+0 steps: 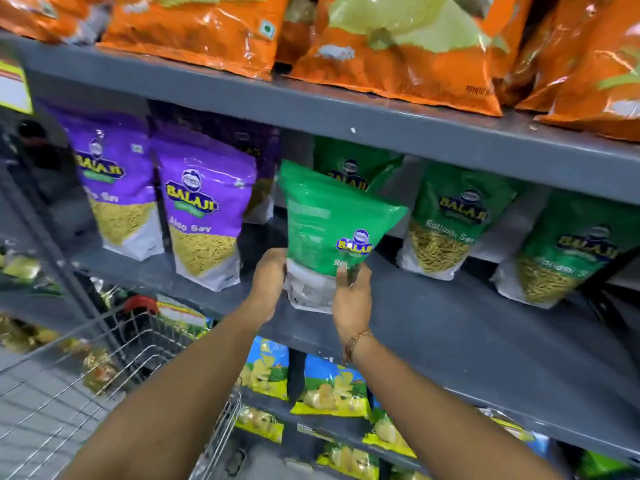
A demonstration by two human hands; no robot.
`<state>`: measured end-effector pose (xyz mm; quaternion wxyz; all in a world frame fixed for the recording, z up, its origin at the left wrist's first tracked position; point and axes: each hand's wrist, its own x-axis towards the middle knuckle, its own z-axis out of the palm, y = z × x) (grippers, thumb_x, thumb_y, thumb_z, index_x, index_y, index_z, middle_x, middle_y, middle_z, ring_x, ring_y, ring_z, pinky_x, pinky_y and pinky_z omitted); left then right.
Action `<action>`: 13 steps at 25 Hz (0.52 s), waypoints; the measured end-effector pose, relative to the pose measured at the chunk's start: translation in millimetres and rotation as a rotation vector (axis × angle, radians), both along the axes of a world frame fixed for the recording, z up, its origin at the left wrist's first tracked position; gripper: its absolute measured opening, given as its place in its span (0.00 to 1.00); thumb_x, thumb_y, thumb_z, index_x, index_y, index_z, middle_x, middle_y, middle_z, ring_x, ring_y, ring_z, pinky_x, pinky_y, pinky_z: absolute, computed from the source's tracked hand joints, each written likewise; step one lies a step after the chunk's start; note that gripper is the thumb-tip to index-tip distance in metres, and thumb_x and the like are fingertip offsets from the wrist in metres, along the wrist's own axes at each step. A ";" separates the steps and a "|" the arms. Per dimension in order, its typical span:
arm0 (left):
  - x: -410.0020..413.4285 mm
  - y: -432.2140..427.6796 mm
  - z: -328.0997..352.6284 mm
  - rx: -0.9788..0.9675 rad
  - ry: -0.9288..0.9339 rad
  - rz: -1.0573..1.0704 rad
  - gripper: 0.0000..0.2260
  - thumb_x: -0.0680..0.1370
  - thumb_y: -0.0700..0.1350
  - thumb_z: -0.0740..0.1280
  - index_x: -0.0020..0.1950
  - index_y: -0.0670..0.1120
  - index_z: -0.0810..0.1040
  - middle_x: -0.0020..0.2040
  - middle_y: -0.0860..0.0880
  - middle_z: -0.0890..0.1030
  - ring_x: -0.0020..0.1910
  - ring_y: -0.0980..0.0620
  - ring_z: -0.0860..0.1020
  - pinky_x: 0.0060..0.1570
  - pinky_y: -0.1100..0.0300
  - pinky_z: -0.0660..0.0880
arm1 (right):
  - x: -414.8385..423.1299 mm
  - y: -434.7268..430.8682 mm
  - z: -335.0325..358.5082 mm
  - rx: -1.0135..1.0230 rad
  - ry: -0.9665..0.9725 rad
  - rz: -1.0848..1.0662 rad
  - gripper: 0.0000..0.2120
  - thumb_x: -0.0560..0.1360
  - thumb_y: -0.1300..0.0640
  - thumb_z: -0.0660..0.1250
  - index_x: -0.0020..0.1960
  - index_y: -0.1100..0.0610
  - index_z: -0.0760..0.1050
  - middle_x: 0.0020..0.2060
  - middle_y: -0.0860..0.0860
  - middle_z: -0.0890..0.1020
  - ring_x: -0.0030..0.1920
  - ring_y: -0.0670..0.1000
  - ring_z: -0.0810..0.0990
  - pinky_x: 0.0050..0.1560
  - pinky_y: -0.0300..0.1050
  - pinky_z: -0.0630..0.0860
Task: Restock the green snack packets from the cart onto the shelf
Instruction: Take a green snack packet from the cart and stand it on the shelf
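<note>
At ten o'clock, two glossy purple plastic snack pouches stand upright side by side, more purple pouches behind them. Across twelve o'clock, large shiny orange crisp bags lie in a row, overlapping. At six o'clock, blue-and-yellow crisp packets hang in tiers. A yellow paper price tag sits at far nine o'clock.

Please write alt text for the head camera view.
Both hands, left hand and right hand, hold a green snack packet at the grey shelf, between purple packets and other green packets. A wire cart sits lower left.
</note>
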<state>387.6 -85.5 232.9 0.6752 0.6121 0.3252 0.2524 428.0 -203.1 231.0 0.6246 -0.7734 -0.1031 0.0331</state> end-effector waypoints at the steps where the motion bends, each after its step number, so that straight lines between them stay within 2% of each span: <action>1: 2.9 3.8 -2.1 -0.039 0.009 0.058 0.11 0.68 0.48 0.60 0.33 0.42 0.76 0.31 0.48 0.80 0.33 0.50 0.76 0.35 0.62 0.71 | 1.6 2.7 -4.7 -0.099 0.042 -0.078 0.12 0.76 0.55 0.61 0.58 0.56 0.72 0.50 0.59 0.77 0.54 0.61 0.74 0.54 0.48 0.70; 2: 5.7 8.1 0.7 -0.064 0.005 0.080 0.11 0.71 0.49 0.60 0.34 0.44 0.75 0.31 0.51 0.80 0.34 0.51 0.76 0.35 0.62 0.71 | 2.8 8.8 -4.9 -0.150 0.151 -0.160 0.17 0.75 0.52 0.62 0.63 0.53 0.70 0.55 0.62 0.75 0.58 0.63 0.73 0.59 0.50 0.70; 3: 12.0 14.2 3.7 -0.065 0.002 0.043 0.12 0.73 0.50 0.60 0.39 0.44 0.77 0.37 0.51 0.82 0.39 0.50 0.77 0.39 0.60 0.73 | 3.7 16.8 -0.8 -0.137 0.287 -0.199 0.20 0.75 0.50 0.61 0.66 0.48 0.67 0.58 0.63 0.72 0.58 0.63 0.72 0.62 0.52 0.70; 4: 17.3 17.2 5.7 -0.076 -0.018 -0.056 0.13 0.75 0.51 0.59 0.44 0.44 0.78 0.44 0.50 0.83 0.45 0.50 0.79 0.45 0.59 0.74 | 8.0 25.2 -1.9 -0.040 0.428 -0.187 0.21 0.75 0.48 0.60 0.68 0.46 0.64 0.58 0.62 0.71 0.55 0.62 0.74 0.59 0.51 0.72; 5: 21.2 19.7 5.6 -0.132 -0.037 -0.166 0.15 0.76 0.53 0.58 0.47 0.46 0.80 0.48 0.49 0.84 0.47 0.51 0.81 0.49 0.58 0.75 | 12.5 31.9 -2.4 0.062 0.501 -0.142 0.24 0.74 0.47 0.59 0.69 0.45 0.61 0.54 0.60 0.72 0.48 0.59 0.75 0.51 0.49 0.74; 6: 20.8 19.9 3.7 -0.185 -0.036 -0.206 0.17 0.76 0.54 0.57 0.46 0.47 0.82 0.47 0.49 0.86 0.45 0.51 0.82 0.51 0.57 0.76 | 21.4 37.7 -7.6 0.157 0.521 -0.104 0.28 0.72 0.46 0.59 0.71 0.46 0.58 0.49 0.57 0.73 0.42 0.54 0.75 0.44 0.46 0.73; 7: 19.6 21.2 -5.4 -0.208 -0.053 -0.191 0.18 0.76 0.56 0.57 0.44 0.48 0.82 0.44 0.49 0.87 0.42 0.51 0.83 0.50 0.56 0.77 | 32.2 38.8 -15.4 0.223 0.525 -0.086 0.33 0.70 0.46 0.59 0.72 0.48 0.55 0.47 0.54 0.74 0.40 0.51 0.75 0.41 0.45 0.73; 8: 15.9 23.3 -14.4 -0.183 -0.082 -0.153 0.18 0.77 0.57 0.57 0.42 0.47 0.82 0.37 0.49 0.86 0.38 0.50 0.82 0.47 0.55 0.76 | 42.7 35.7 -22.2 0.291 0.527 -0.077 0.34 0.70 0.46 0.61 0.73 0.49 0.52 0.45 0.51 0.75 0.40 0.49 0.75 0.41 0.45 0.72; 9: 9.5 25.5 -21.4 -0.070 -0.071 -0.088 0.19 0.77 0.57 0.57 0.40 0.46 0.79 0.30 0.50 0.83 0.33 0.51 0.79 0.43 0.56 0.74 | 49.3 29.4 -24.8 0.344 0.519 -0.082 0.31 0.73 0.48 0.61 0.72 0.50 0.54 0.44 0.48 0.73 0.40 0.46 0.73 0.41 0.42 0.71; 10: 2.8 24.3 -27.3 0.062 -0.045 -0.037 0.19 0.77 0.56 0.57 0.38 0.45 0.77 0.26 0.50 0.78 0.30 0.52 0.75 0.40 0.57 0.71 | 51.7 21.8 -24.3 0.378 0.498 -0.117 0.23 0.76 0.50 0.59 0.69 0.53 0.60 0.43 0.47 0.72 0.38 0.43 0.70 0.39 0.39 0.67; 11: -2.0 24.9 -32.0 0.167 -0.019 0.007 0.18 0.76 0.57 0.59 0.37 0.44 0.75 0.28 0.50 0.74 0.30 0.53 0.72 0.40 0.57 0.69 | 51.7 13.8 -23.0 0.392 0.453 -0.178 0.13 0.78 0.51 0.57 0.60 0.54 0.68 0.41 0.47 0.71 0.36 0.41 0.66 0.38 0.37 0.64; 12: -3.2 26.0 -34.4 0.198 -0.013 0.024 0.17 0.75 0.58 0.61 0.40 0.45 0.74 0.33 0.49 0.75 0.34 0.54 0.73 0.43 0.56 0.69 | 44.9 10.4 -23.0 0.403 0.423 -0.250 0.08 0.79 0.50 0.55 0.47 0.52 0.71 0.38 0.47 0.70 0.35 0.42 0.65 0.37 0.36 0.63; 13: -2.4 25.0 -29.3 0.180 -0.021 -0.017 0.17 0.73 0.60 0.63 0.47 0.47 0.75 0.42 0.49 0.78 0.43 0.54 0.76 0.50 0.56 0.71 | 36.6 10.9 -24.7 0.394 0.384 -0.280 0.12 0.79 0.49 0.54 0.38 0.50 0.68 0.35 0.47 0.70 0.34 0.43 0.66 0.38 0.38 0.65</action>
